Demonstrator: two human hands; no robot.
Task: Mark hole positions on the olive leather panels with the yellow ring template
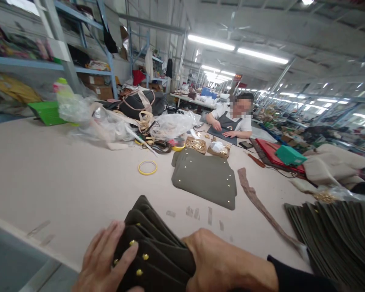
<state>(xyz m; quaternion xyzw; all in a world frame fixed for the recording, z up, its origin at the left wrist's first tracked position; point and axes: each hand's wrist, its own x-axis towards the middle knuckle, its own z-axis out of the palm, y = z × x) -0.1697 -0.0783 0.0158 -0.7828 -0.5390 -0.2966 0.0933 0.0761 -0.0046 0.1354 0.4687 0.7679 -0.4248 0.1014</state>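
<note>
A stack of dark olive leather-like panels with gold studs is held at the near edge of the table. My left hand closes on its left side, the thumb lying over the top panel near the studs. My right hand wraps round the right end, its fingertips hidden behind the panels. The pieces fan apart slightly toward the far corner. Beyond them, a flat olive panel pile with small gold studs lies on the table. More olive panels stand fanned at the right.
A tape roll lies on the pale table. Boxes of gold fittings sit beyond the flat panels. A brown strip runs along the right. Across the table, a person in an apron handles a dark piece. Plastic bags clutter the back.
</note>
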